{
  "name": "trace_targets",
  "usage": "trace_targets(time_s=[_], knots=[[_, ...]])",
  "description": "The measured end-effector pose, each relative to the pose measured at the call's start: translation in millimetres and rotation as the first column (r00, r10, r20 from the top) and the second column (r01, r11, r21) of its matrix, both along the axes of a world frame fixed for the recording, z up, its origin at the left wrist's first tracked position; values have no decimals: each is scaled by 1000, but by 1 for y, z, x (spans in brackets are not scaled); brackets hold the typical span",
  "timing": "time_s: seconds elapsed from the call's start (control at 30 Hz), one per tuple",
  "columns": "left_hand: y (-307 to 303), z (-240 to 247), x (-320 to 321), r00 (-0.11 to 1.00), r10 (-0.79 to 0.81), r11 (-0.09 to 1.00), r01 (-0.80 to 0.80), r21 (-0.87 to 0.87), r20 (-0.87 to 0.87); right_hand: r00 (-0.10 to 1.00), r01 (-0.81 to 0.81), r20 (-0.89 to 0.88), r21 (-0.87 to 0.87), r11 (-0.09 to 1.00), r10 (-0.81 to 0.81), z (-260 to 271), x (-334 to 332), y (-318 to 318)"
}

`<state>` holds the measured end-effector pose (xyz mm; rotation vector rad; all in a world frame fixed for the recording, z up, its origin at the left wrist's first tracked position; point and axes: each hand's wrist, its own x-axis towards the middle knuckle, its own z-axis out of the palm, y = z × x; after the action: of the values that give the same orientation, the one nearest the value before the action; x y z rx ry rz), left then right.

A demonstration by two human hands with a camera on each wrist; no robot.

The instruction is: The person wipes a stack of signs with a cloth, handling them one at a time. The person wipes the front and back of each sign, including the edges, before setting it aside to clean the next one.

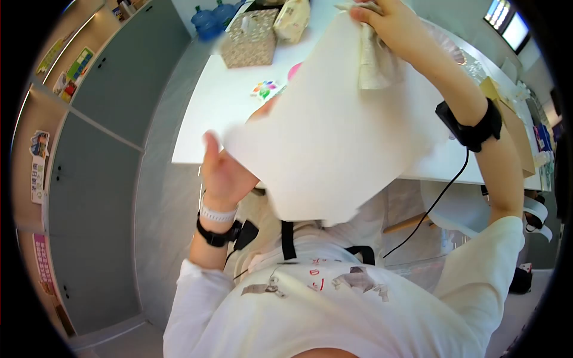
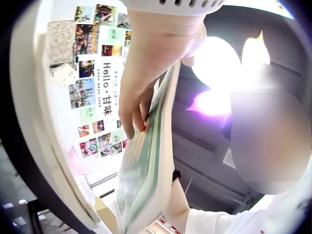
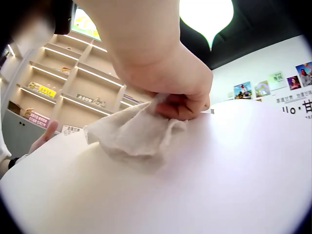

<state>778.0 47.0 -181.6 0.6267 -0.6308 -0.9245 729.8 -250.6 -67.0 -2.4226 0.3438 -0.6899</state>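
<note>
A large white board (image 1: 322, 131) with an irregular outline is tilted up in front of the person, over the table edge. The left hand (image 1: 225, 176) supports it at its left edge, thumb on the near side; in the left wrist view the fingers of the left hand (image 2: 144, 73) lie along the board's green printed side (image 2: 141, 165). The right hand (image 1: 397, 27) is at the board's far edge with a crumpled whitish cloth (image 1: 376, 62) bunched in its fingers. In the right wrist view, the curled right hand (image 3: 165, 73) pinches the cloth (image 3: 136, 136) against the white surface (image 3: 204, 190).
On the white table (image 1: 206, 119) stand a tissue box (image 1: 250, 45), a soft packet (image 1: 292, 19) and a colourful flower-patterned item (image 1: 264, 89). Blue water bottles (image 1: 207, 22) are beyond it. A cardboard box (image 1: 514, 128) is at right. Grey cabinets (image 1: 95, 215) line the left.
</note>
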Motion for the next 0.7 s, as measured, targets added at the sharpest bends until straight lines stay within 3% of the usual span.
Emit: trace_targets(time_s=[0.1,0.13,0.2,0.27,0.37,0.4,0.5,0.6,0.7], knots=[[19,-42,7,991,97,995,-94,-34,94,992,123,-25,242,962,-121,-3,-13,-10],[13,-37,3,972,176,978,-191,87,154,988,154,-61,300,941,-143,-8,-18,-6],[0,-16,-13,905,306,866,-394,307,296,990,122,28,321,939,-138,-23,-22,-12],[-6,-13,-17,911,354,862,-405,303,211,978,71,157,365,928,-136,-33,-25,-13],[-6,-13,-18,901,373,867,-424,263,222,912,18,397,216,976,-104,-38,-22,-8],[-5,-13,-18,893,373,869,-431,242,250,905,29,414,172,985,-99,-36,-23,-4],[-1,-6,-20,865,377,861,-459,218,330,909,1,403,262,965,-110,-22,-23,6],[-3,6,-26,813,431,847,-514,136,391,888,-70,460,187,980,-25,-14,-17,19],[-9,8,-23,813,409,859,-496,124,414,819,-119,529,-223,968,223,-17,-15,60]])
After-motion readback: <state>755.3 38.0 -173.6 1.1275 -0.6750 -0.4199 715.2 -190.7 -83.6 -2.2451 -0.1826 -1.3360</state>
